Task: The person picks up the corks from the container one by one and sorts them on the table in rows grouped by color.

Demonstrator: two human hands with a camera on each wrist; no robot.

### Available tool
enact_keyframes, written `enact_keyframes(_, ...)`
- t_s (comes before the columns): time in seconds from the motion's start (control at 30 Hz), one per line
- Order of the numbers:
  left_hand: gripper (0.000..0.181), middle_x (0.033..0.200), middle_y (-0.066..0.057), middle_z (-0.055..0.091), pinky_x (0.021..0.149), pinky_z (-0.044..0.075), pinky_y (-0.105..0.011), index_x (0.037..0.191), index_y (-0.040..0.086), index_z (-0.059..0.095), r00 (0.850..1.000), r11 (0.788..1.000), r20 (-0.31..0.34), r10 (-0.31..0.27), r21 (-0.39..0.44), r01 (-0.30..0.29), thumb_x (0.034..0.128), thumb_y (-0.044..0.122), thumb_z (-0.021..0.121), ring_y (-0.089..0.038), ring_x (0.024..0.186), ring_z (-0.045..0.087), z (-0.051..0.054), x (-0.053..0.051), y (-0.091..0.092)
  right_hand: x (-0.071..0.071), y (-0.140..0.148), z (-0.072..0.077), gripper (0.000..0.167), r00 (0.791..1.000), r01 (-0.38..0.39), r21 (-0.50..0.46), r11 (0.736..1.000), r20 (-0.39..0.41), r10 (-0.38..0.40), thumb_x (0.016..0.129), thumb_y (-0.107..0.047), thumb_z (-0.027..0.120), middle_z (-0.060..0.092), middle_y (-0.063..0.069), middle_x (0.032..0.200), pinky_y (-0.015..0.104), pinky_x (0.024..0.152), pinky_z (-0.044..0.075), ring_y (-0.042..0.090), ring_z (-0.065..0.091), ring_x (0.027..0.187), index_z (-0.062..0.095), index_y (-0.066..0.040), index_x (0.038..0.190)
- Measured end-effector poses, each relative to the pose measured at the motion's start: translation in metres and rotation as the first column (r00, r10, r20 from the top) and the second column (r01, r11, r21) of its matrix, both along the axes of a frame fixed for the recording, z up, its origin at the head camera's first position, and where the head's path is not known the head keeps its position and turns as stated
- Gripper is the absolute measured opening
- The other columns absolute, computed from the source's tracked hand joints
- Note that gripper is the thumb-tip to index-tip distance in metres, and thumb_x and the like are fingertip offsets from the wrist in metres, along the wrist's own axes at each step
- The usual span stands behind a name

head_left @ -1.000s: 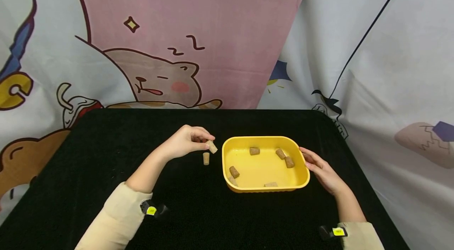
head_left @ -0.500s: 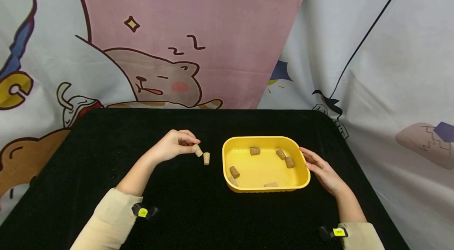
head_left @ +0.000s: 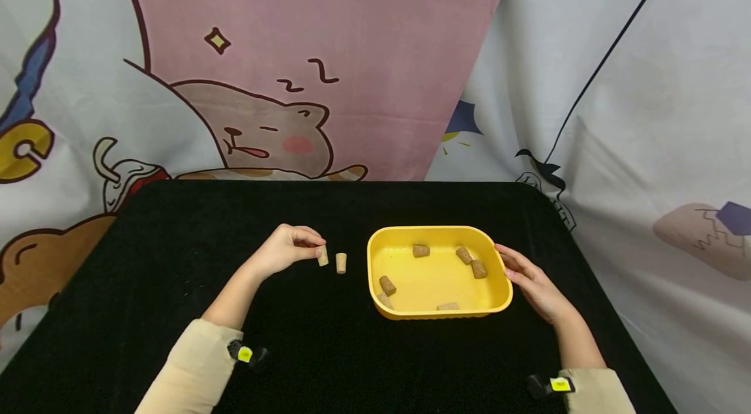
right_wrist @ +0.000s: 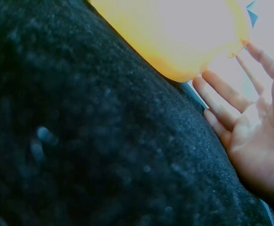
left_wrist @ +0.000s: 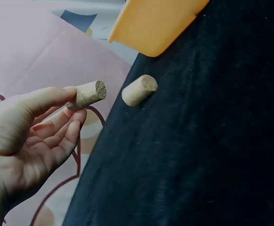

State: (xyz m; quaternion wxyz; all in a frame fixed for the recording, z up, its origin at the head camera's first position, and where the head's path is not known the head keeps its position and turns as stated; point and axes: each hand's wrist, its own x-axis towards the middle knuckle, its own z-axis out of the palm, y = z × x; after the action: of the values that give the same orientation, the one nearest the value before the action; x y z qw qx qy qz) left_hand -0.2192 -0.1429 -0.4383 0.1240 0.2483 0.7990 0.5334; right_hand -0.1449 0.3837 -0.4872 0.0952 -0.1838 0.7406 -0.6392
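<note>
My left hand (head_left: 286,249) pinches a pale cork (head_left: 323,255) between thumb and fingertips, low over the black cloth. Just right of it a second cork (head_left: 341,263) stands upright on the cloth, a small gap between the two. The left wrist view also has the pinched cork (left_wrist: 91,93) apart from the standing cork (left_wrist: 140,90). A yellow tub (head_left: 440,316) holds several brown and pale corks, among them a brown cork (head_left: 421,250) near its back wall. My right hand (head_left: 536,283) touches the tub's right side with extended fingers (right_wrist: 221,89).
Black cloth (head_left: 352,362) covers the table. Behind it hangs a printed curtain (head_left: 381,75) with a sleeping cartoon animal. The tub stands right of the two corks, its left wall close to the standing one.
My left hand has moved left and down with its cork, from beside the tub to the left of the standing cork. The held cork has turned from tilted to nearly upright. My right hand stays put.
</note>
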Motion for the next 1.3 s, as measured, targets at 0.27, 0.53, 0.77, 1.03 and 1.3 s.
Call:
enact_keyframes(0.27,0.02,0.109,-0.023,0.062,0.079,0.053,-0.036,0.104,-0.011,0.065,0.998,0.999,0.046,0.038,0.003,-0.038,0.0866,-0.002,0.064,-0.033,0.095,0.062,0.01,0.013,0.008,0.0,0.003,0.0,0.047,1.0,-0.016,-0.004,1.0,-0.01,0.016,0.103,-0.005,0.032,0.045,-0.01,0.14,0.022,0.096,0.038,0.007,0.045,0.125,0.023,-0.003,0.149)
enact_keyframes(0.53,0.018,0.105,-0.014,0.066,0.077,0.053,-0.033,0.101,-0.004,0.069,0.997,0.997,0.047,0.062,0.032,-0.064,0.0861,0.005,0.067,-0.025,0.09,0.064,-0.028,0.0,0.007,0.0,0.003,0.001,0.047,1.0,-0.013,-0.006,1.0,-0.005,0.013,0.103,-0.006,0.031,0.044,-0.007,0.142,0.021,0.096,0.038,0.008,0.045,0.125,0.023,-0.003,0.149)
enact_keyframes(0.77,0.018,0.102,-0.02,0.065,0.076,0.052,-0.037,0.101,-0.011,0.066,0.998,0.999,0.044,0.053,0.008,-0.053,0.0861,-0.001,0.064,-0.028,0.088,0.063,-0.014,0.01,0.012,0.0,0.003,0.001,0.047,1.0,-0.027,-0.019,0.999,-0.016,0.026,0.103,-0.004,0.031,0.043,-0.006,0.142,0.022,0.096,0.038,0.008,0.044,0.125,0.023,-0.003,0.149)
enact_keyframes(1.03,0.017,0.101,-0.016,0.067,0.076,0.052,-0.035,0.102,-0.005,0.069,0.995,0.994,-0.005,0.098,-0.044,-0.099,0.0877,0.004,0.066,-0.025,0.088,0.063,-0.036,0.002,0.011,0.0,0.002,0.001,0.047,1.0,-0.025,-0.023,0.999,-0.009,0.025,0.103,-0.005,0.031,0.043,-0.006,0.142,0.022,0.096,0.038,0.008,0.045,0.124,0.023,-0.004,0.15)
enact_keyframes(1.3,0.015,0.097,-0.006,0.065,0.07,0.05,-0.032,0.1,0.003,0.071,0.989,0.985,-0.056,0.136,-0.096,-0.141,0.0865,0.008,0.067,-0.019,0.081,0.059,-0.042,0.002,0.009,0.001,0.0,0.001,0.048,0.999,-0.041,-0.044,0.998,-0.022,0.04,0.102,-0.003,0.031,0.042,-0.003,0.144,0.022,0.097,0.038,0.009,0.045,0.125,0.022,-0.001,0.149)
